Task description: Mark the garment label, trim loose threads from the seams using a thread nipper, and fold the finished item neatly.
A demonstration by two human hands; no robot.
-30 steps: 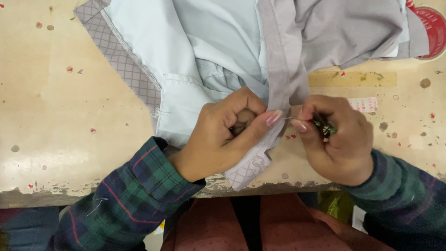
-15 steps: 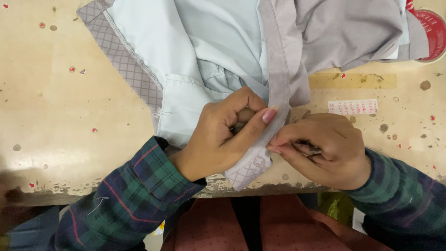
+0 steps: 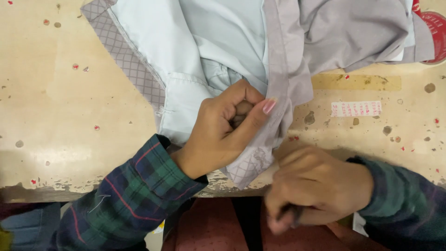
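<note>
Left hand (image 3: pixel 223 132): curled tight around the grey placket strip (image 3: pixel 278 93) of a shirt, thumb stretched along the strip's edge, fingers folded under the cloth.
Right hand (image 3: pixel 316 186): blurred, low at the near edge of the surface, apart from the cloth; fingers closed around a small dark object (image 3: pixel 290 214) (too blurred to tell what it is).
Shirt (image 3: pixel 209 51): pale blue-grey, spread over the far half of the surface, its front strip running down to the left hand; a cuff or collar end with a fine check lining (image 3: pixel 246 165) hangs over the near edge just below that hand.
Checked band (image 3: pixel 125 56): a second strip of the same check lies along the shirt's left border.
Sleeves: both arms wear dark green plaid (image 3: pixel 130 200) with red lines.
Surface (image 3: pixel 60 111): worn cream top, flecked with red and brown spots, chipped along the near edge.
Extras: 1 small white label with red marks (image 3: pixel 355 108) right of the shirt, 1 strip of yellowish tape (image 3: pixel 357 82) above it, 1 red round thing (image 3: pixel 432 28) at the far right corner, partly under cloth.
</note>
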